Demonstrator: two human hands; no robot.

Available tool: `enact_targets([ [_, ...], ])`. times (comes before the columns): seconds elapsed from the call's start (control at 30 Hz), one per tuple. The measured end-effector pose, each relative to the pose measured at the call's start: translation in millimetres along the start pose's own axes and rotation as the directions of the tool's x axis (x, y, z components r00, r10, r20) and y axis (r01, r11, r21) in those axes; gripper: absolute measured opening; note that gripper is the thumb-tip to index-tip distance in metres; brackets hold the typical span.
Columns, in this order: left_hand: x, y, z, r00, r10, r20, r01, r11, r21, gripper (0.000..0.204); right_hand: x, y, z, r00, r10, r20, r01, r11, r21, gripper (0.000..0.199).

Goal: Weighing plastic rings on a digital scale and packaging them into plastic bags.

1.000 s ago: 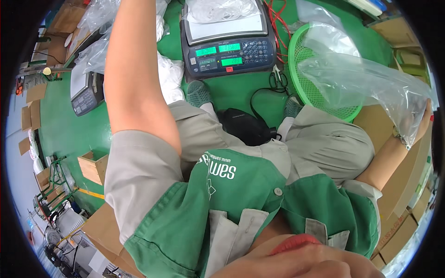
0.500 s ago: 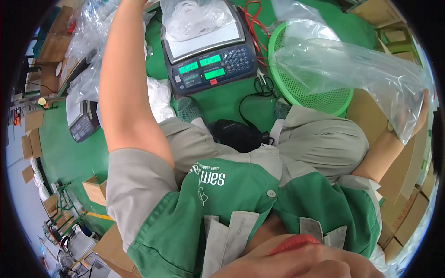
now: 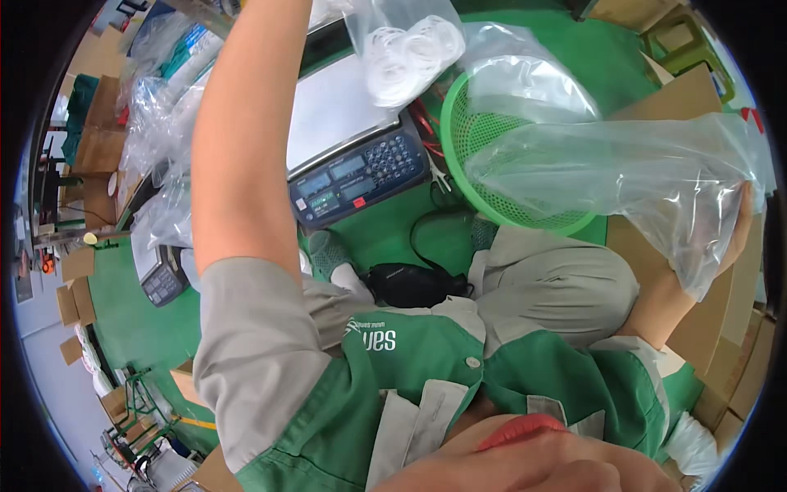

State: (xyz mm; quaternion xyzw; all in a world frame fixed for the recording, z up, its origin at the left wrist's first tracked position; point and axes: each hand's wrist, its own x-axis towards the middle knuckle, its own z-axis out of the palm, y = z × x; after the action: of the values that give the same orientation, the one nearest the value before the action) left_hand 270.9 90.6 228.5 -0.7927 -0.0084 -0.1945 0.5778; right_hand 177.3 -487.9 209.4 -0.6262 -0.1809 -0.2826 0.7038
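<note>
My left forearm (image 3: 246, 139) reaches up past the top edge, so its hand is out of sight. A clear plastic bag of white rings (image 3: 412, 61) hangs over the far right side of a blue-grey digital scale (image 3: 357, 176); what holds it does not show. At the right, my right hand (image 3: 738, 234) grips a long clear plastic bag (image 3: 623, 160), its fingers partly covered by the film. That bag stretches leftward across the green mesh basket (image 3: 520, 209). Another clear bag (image 3: 533, 78) lies over the basket's far rim.
Near my feet are scissors (image 3: 443, 182) and a black pouch (image 3: 418, 284) with a strap. A second scale (image 3: 162, 279) stands at the left beside heaped clear plastic (image 3: 160, 115). Cardboard (image 3: 697, 320) lies to the right; red cord (image 3: 424, 127) lies behind the scale.
The bag of rings has risen off the scale plate and shifted right. My left forearm has swung right, and its hand has left the view. The right hand still grips its bag, slightly lower.
</note>
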Motion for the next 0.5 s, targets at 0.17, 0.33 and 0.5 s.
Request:
enact_targets([
  [0.17,37,76,-68,0.916,-0.354,0.191,0.218,0.035,-0.975,0.022,20,12,-22,0.980,-0.005,0.197,0.029,0.992,-0.123,0.031],
  [0.33,16,162,-82,0.900,-0.173,0.399,0.194,-0.661,-0.725,0.038,60,28,-13,0.717,-0.289,0.635,0.674,0.519,-0.525,0.038],
  [0.5,-55,242,-98,0.815,0.232,0.531,0.573,-0.455,-0.682,0.050,82,37,8,0.625,-0.378,0.682,0.780,0.343,-0.524,0.039],
])
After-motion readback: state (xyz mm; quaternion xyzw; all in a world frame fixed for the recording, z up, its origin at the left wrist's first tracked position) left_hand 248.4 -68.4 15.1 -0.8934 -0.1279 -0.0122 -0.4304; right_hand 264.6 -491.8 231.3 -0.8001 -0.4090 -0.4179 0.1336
